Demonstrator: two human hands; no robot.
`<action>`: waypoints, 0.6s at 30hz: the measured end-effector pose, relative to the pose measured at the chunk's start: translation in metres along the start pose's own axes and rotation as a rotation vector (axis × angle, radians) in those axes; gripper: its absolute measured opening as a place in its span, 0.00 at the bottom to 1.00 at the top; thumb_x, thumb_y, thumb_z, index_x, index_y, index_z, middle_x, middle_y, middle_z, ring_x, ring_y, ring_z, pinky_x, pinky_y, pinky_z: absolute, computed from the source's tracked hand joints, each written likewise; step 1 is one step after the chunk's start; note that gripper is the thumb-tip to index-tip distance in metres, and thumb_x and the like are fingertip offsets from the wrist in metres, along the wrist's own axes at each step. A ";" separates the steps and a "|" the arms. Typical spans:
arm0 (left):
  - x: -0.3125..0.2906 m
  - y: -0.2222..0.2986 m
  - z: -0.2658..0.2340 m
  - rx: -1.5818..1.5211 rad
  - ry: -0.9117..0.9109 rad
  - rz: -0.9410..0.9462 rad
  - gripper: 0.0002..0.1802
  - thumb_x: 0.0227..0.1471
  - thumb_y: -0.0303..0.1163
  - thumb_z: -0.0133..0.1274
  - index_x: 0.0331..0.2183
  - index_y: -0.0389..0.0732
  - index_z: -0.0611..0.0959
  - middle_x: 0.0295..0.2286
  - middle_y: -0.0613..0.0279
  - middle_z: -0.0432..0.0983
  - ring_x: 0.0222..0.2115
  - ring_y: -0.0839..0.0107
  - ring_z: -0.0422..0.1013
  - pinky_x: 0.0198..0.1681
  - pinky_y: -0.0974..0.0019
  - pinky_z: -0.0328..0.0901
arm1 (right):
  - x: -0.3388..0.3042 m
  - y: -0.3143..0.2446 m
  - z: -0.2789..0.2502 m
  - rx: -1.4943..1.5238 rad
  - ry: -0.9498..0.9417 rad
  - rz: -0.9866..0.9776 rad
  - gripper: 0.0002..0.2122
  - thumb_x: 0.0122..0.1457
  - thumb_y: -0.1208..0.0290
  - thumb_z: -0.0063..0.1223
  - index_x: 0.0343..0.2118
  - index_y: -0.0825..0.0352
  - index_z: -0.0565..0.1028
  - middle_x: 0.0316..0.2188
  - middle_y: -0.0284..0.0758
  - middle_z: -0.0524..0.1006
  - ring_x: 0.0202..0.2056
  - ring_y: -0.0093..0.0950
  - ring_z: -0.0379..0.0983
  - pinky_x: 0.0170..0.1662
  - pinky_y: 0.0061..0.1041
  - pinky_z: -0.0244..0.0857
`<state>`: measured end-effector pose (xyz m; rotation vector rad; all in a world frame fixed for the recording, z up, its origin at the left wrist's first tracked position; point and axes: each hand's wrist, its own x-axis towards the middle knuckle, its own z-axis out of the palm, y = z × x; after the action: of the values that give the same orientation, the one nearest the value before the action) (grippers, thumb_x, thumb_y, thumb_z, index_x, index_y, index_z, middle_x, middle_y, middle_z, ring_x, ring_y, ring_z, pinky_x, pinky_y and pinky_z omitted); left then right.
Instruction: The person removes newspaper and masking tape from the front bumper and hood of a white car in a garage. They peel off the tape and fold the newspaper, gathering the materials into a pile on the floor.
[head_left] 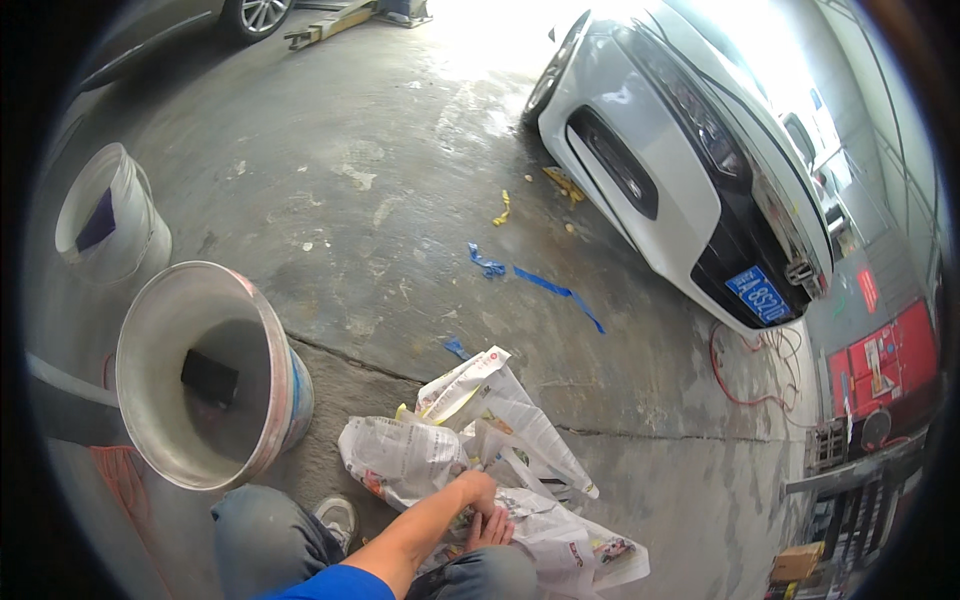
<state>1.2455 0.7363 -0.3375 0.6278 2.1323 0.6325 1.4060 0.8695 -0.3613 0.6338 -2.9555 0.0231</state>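
Crumpled sheets of newspaper [400, 450] lie in a loose heap on the floor in front of my knees. My left hand [478, 490] is closed, gripping the paper near the middle of the heap; its fingertips are partly hidden. Just below it, my right hand [490, 530] rests on the paper with its visible fingers stretched out, close beside my right knee. Some sheets stick up toward the far side, and one corner spreads out to the right.
A large pale bucket [270, 430] with a dark block inside stands at my left; a white bucket [150, 240] holding something purple is beyond it. A white car [660, 140] stands at the right. Blue tape scraps [550, 285] lie ahead, and a red hose [725, 385] coils near the car.
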 end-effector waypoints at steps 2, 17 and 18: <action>0.003 -0.009 0.012 -0.029 0.170 -0.016 0.22 0.31 0.46 0.60 0.28 0.39 0.87 0.32 0.48 0.81 0.38 0.54 0.77 0.42 0.57 0.71 | 0.007 0.005 0.015 -0.125 0.032 -0.051 0.30 0.63 0.55 0.41 0.65 0.64 0.55 0.62 0.59 0.55 0.65 0.53 0.50 0.64 0.56 0.43; -0.078 -0.051 0.080 0.454 0.699 0.096 0.38 0.55 0.47 0.43 0.63 0.41 0.59 0.64 0.48 0.50 0.66 0.56 0.45 0.66 0.44 0.40 | 0.132 0.038 -0.017 0.322 -0.447 -0.251 0.63 0.25 0.54 0.76 0.66 0.69 0.47 0.61 0.52 0.57 0.63 0.51 0.51 0.65 0.45 0.46; -0.084 -0.046 0.070 0.447 0.684 0.074 0.39 0.55 0.46 0.43 0.64 0.41 0.57 0.63 0.47 0.50 0.66 0.56 0.45 0.67 0.46 0.39 | 0.138 0.046 -0.021 0.319 -0.506 -0.247 0.64 0.23 0.53 0.77 0.65 0.69 0.48 0.61 0.52 0.58 0.62 0.51 0.52 0.65 0.45 0.47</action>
<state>1.3379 0.6652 -0.3576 0.8112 2.9475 0.4436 1.2644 0.8556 -0.3234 1.2047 -3.3530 0.3704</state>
